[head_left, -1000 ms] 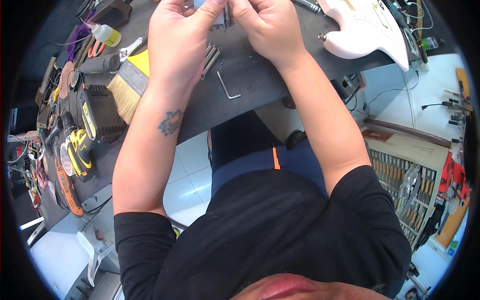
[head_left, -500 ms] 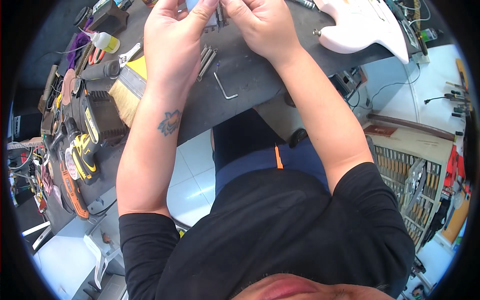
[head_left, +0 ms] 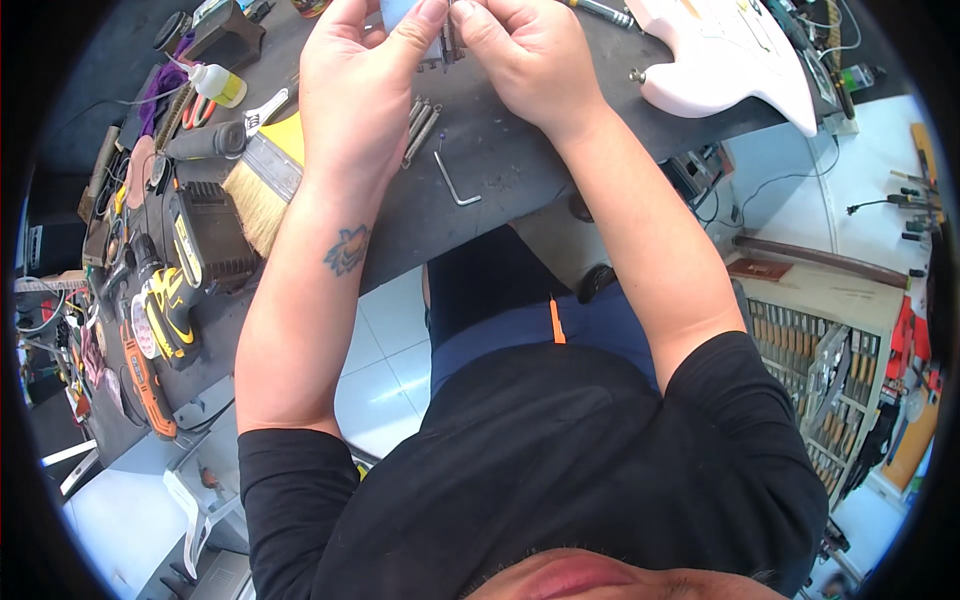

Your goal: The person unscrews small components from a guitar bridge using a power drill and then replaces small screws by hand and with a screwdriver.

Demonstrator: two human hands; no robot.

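Note:
Both hands meet at the top edge of the view, around a small metal part that looks like a guitar bridge [head_left: 446,58]. My left hand [head_left: 365,85] is closed, its thumb pressed by a light-blue sheet-like piece [head_left: 396,10] against the metal. My right hand [head_left: 530,65] is closed too, thumb and fingers pinching the part's right side; the fingertips are partly cut off. Below the hands, several coil springs [head_left: 421,130] lie on the dark workbench [head_left: 400,235], and beside them an L-shaped hex key [head_left: 455,182].
A pale guitar body [head_left: 700,70] lies at the right. Leftward are a wide brush [head_left: 265,180], an adjustable wrench [head_left: 268,108], a small squeeze bottle [head_left: 218,85], a yellow-black drill [head_left: 170,310] and an orange-grey tool [head_left: 148,380]. A rack of tools [head_left: 815,370] stands lower right.
The view has shifted slightly, so the bench items sit a little lower and further right. Both hands keep their grip, and a bit more of the metal part shows between them.

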